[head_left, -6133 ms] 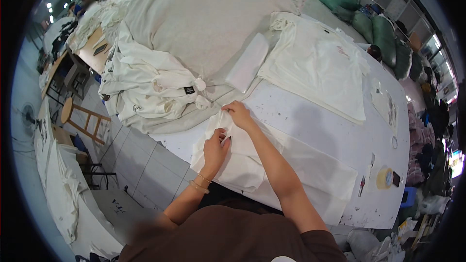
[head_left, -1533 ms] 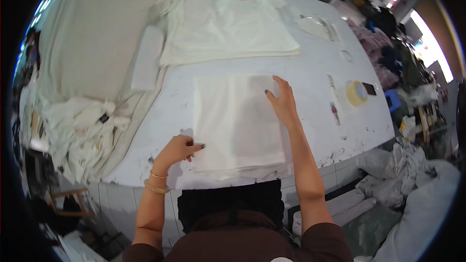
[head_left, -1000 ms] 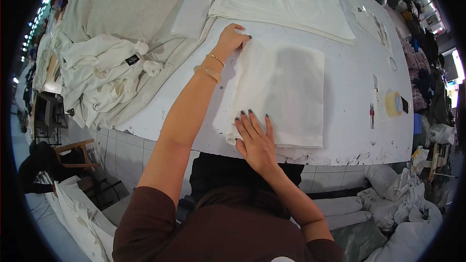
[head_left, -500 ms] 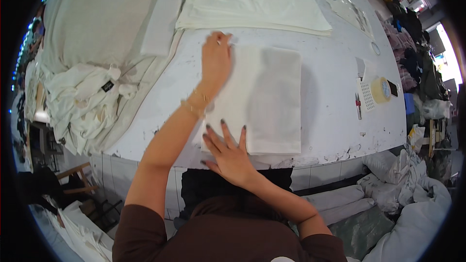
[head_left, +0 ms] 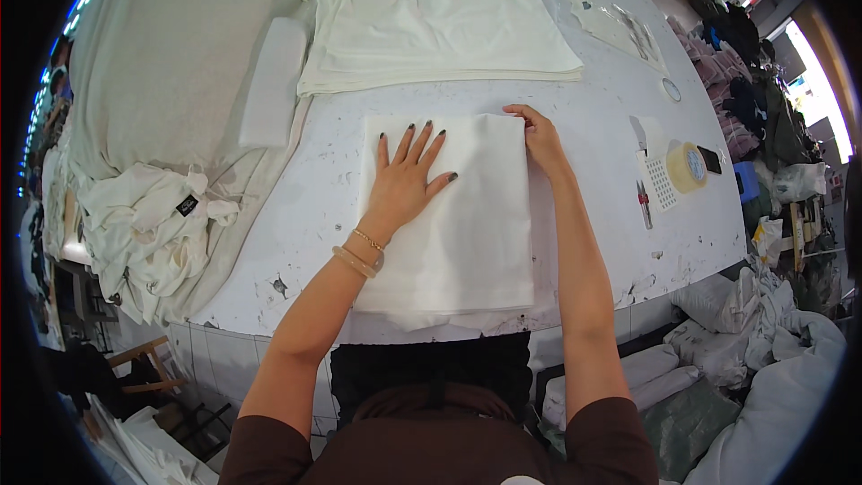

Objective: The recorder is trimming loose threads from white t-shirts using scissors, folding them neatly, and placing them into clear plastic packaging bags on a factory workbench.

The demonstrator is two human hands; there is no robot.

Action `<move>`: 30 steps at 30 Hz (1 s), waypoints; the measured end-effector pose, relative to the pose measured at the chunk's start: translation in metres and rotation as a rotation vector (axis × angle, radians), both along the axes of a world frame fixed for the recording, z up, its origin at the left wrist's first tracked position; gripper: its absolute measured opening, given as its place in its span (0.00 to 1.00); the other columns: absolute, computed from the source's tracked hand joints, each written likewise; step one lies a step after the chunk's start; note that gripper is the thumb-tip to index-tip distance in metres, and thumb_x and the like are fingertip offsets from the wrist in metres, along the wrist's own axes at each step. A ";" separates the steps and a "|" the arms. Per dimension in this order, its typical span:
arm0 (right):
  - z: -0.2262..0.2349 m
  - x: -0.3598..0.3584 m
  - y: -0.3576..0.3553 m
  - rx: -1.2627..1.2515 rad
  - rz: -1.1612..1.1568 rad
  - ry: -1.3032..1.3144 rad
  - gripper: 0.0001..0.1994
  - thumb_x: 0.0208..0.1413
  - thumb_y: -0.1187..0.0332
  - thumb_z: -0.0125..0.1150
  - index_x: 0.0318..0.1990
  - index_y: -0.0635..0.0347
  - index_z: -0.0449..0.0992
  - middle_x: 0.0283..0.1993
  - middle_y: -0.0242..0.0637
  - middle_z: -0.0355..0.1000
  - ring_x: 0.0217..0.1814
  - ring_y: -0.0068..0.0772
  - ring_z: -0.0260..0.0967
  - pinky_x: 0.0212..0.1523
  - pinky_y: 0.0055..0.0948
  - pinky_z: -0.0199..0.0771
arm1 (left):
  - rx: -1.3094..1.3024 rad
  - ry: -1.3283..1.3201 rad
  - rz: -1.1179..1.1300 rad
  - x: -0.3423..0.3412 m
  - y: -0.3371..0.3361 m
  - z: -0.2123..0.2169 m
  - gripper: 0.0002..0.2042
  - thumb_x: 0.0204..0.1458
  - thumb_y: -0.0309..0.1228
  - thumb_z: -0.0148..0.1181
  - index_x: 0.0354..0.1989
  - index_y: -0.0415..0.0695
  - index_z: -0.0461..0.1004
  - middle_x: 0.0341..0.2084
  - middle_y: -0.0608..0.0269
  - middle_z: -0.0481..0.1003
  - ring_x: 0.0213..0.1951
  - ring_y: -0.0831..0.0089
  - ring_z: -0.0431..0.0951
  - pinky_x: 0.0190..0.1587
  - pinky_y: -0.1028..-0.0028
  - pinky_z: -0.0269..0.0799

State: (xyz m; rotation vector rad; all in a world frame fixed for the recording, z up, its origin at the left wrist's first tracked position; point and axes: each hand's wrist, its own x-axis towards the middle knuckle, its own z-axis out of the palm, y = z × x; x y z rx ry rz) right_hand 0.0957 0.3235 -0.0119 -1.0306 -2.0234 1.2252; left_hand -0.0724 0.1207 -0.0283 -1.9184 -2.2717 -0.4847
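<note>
A folded white garment (head_left: 458, 242) lies as a neat rectangle at the near edge of the table, straight in front of me. My left hand (head_left: 404, 181), with two bracelets at the wrist, rests flat on its upper left part, fingers spread. At the far right corner of the same garment is my right hand (head_left: 538, 138), fingers bent around the edge and closed on the cloth. Beyond it, a stack of flat white shirts (head_left: 440, 31) is spread out, the top one with a small red print.
To the left lie a long white block (head_left: 274, 81), beige fabric (head_left: 180, 45) and a crumpled white garment (head_left: 144, 216). On the right are a tape roll (head_left: 686, 168), a phone (head_left: 709, 159), a dotted white card (head_left: 660, 181) and a red-and-silver tool (head_left: 644, 204). Wrapped bundles (head_left: 709, 350) sit below the table.
My left hand has come off the garment's far left edge and now lies flat on top. My right hand has moved from the near left part to the far right corner. The view has shifted slightly.
</note>
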 end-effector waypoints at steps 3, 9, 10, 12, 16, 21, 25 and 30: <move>-0.006 -0.002 -0.001 -0.045 0.012 0.027 0.12 0.48 0.77 0.54 0.40 0.58 0.77 0.33 0.39 0.73 0.34 0.34 0.68 0.41 0.30 0.70 | -0.016 -0.002 0.006 0.000 0.000 0.001 0.31 0.58 0.55 0.41 0.67 0.54 0.53 0.67 0.62 0.52 0.68 0.61 0.50 0.67 0.48 0.33; -0.002 0.025 0.016 0.350 -0.250 -0.323 0.06 0.46 0.76 0.56 0.33 0.64 0.75 0.34 0.43 0.73 0.40 0.45 0.70 0.40 0.35 0.69 | -0.015 -0.007 -0.005 0.003 0.003 0.003 0.31 0.58 0.55 0.41 0.67 0.54 0.53 0.67 0.63 0.52 0.68 0.62 0.49 0.67 0.48 0.32; -0.002 0.026 0.013 0.483 -0.341 -0.267 0.08 0.45 0.76 0.56 0.36 0.64 0.74 0.38 0.44 0.72 0.43 0.46 0.69 0.43 0.36 0.68 | -0.012 0.002 -0.005 0.003 0.003 0.004 0.31 0.58 0.55 0.41 0.67 0.54 0.53 0.67 0.63 0.52 0.68 0.62 0.49 0.67 0.48 0.32; 0.006 0.003 -0.027 0.625 -0.335 -0.038 0.19 0.45 0.77 0.58 0.49 0.65 0.69 0.52 0.47 0.67 0.55 0.49 0.63 0.54 0.37 0.64 | -0.027 0.015 0.017 -0.001 -0.001 0.002 0.31 0.58 0.55 0.42 0.67 0.54 0.53 0.67 0.63 0.52 0.68 0.62 0.49 0.67 0.48 0.33; 0.003 -0.001 -0.067 0.538 0.026 -0.669 0.28 0.61 0.56 0.45 0.66 0.56 0.56 0.71 0.41 0.49 0.74 0.40 0.42 0.69 0.56 0.34 | 0.040 -0.021 0.094 -0.017 -0.004 -0.001 0.30 0.59 0.51 0.43 0.67 0.52 0.52 0.67 0.62 0.52 0.68 0.60 0.51 0.65 0.44 0.36; 0.014 0.020 -0.089 0.752 -0.188 -0.602 0.29 0.60 0.54 0.48 0.67 0.52 0.53 0.73 0.36 0.44 0.75 0.41 0.37 0.68 0.61 0.32 | 0.027 0.019 0.283 0.013 -0.038 0.025 0.31 0.58 0.44 0.47 0.68 0.46 0.49 0.67 0.58 0.51 0.68 0.59 0.48 0.63 0.40 0.38; 0.013 0.038 -0.189 0.664 0.241 -0.577 0.28 0.58 0.57 0.53 0.66 0.47 0.57 0.72 0.37 0.45 0.74 0.44 0.38 0.68 0.61 0.34 | -0.127 -0.056 -0.019 0.045 -0.105 0.024 0.30 0.56 0.45 0.49 0.66 0.50 0.55 0.67 0.64 0.51 0.68 0.61 0.48 0.65 0.44 0.37; 0.050 0.058 -0.220 0.528 0.079 -0.509 0.29 0.59 0.55 0.51 0.67 0.46 0.56 0.73 0.39 0.43 0.75 0.48 0.35 0.67 0.64 0.30 | -0.133 -0.154 0.084 0.047 -0.162 0.058 0.29 0.56 0.46 0.50 0.65 0.52 0.57 0.68 0.59 0.48 0.69 0.55 0.44 0.63 0.38 0.32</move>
